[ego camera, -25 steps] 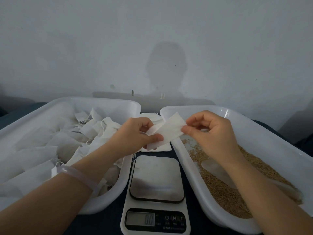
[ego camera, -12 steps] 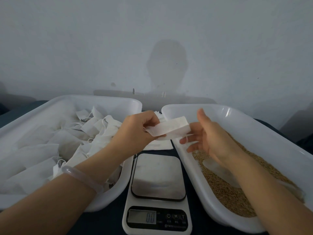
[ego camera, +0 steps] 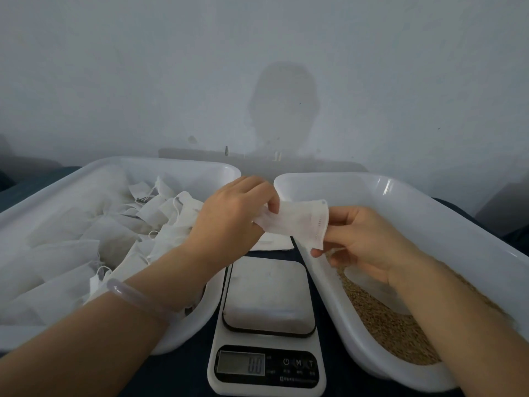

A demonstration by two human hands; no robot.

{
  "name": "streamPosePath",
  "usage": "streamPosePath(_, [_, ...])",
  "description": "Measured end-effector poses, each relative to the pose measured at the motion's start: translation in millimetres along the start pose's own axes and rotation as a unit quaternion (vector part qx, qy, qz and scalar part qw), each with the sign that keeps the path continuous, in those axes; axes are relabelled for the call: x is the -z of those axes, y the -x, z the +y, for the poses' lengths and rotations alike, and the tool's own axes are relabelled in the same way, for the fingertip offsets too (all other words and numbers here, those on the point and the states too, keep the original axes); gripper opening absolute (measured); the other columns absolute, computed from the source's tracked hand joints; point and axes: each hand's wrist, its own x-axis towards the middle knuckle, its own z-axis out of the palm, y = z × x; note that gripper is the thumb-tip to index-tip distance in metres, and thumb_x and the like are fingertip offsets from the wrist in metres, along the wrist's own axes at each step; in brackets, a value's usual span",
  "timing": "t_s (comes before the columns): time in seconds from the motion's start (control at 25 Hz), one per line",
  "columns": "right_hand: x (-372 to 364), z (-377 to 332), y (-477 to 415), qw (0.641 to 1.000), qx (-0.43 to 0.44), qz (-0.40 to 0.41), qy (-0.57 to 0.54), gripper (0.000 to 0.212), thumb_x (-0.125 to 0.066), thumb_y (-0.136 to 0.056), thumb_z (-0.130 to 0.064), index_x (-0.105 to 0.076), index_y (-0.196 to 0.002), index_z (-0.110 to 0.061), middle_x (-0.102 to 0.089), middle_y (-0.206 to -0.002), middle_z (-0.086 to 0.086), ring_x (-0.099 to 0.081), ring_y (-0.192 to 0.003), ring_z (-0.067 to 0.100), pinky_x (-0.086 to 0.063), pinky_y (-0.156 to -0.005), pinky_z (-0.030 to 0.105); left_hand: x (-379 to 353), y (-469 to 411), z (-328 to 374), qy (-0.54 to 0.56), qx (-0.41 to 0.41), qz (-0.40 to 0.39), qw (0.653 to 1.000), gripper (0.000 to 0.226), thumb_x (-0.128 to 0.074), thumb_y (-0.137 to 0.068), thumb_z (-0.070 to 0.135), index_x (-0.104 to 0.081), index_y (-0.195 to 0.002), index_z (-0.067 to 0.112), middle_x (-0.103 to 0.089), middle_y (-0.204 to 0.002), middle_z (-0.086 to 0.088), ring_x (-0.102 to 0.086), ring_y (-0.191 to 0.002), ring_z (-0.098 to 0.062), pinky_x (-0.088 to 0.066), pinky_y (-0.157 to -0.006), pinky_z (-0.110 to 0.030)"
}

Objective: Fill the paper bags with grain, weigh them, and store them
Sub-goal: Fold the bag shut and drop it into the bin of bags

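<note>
Left hand (ego camera: pixel 229 222), right hand (ego camera: pixel 363 242) pinch paper bag (ego camera: pixel 294 222) ends, seemingly above scale (ego camera: pixel 269 293).

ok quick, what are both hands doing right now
left hand: pinching one end of the paper bag
right hand: pinching the other end of it

Single head-worn view, looking forward and down, close over the left hand (ego camera: pixel 232 216) and right hand (ego camera: pixel 363 242), plain grey wall (ego camera: pixel 257 53) beyond them.
</note>
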Motion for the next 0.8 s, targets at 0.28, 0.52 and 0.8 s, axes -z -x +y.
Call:
streamPosePath(0.28, [-1.5, 0.1, 3.5, 0.961, 0.198, 0.103, 0.166, 0.017, -0.079, -0.064, -0.032, -0.071, -0.077, -0.040, -0.068, -0.064, -0.013, -0.057, -0.051, 0.002, -0.049, -0.049, 0.016, 6.5, 0.9, -4.8, -0.053, 0.008, -0.096, 0.994, 0.084, -0.083, -0.064, 0.027, -0.042, -0.137, 0.015, -0.036, -0.146, -0.005, -0.030, -0.135, -0.021, -0.021, -0.111, -0.032])
streamPosePath(0.52, [-12.9, 3.2, 2.8, 0.951, 0.204, 0.022, 0.233, 0.006, -0.075, -0.079, -0.019, -0.071, -0.074, -0.018, -0.058, -0.054, -0.005, -0.046, -0.047, 0.005, -0.040, -0.047, 0.023, -7.1, -3.2, 9.3, -0.124, -0.076, -0.133, 0.980, 0.068, -0.081, -0.062, 0.043, -0.059, -0.114, 0.006, -0.065, -0.101, -0.006, -0.061, -0.097, -0.029, -0.033, -0.108, -0.042])
streamPosePath(0.8, [-8.8, -5.4, 10.9, 0.948, 0.222, 0.012, 0.228, 0.010, -0.069, -0.081, -0.027, -0.072, -0.073, -0.022, -0.062, -0.057, -0.013, -0.049, -0.046, 0.000, -0.038, -0.046, 0.012, -9.7, 2.4, 10.3, 0.065, 0.011, -0.119, 0.991, 0.046, -0.076, -0.072, 0.020, -0.032, -0.084, 0.027, -0.039, -0.062, 0.018, -0.048, -0.058, -0.002, -0.035, -0.055, -0.007])
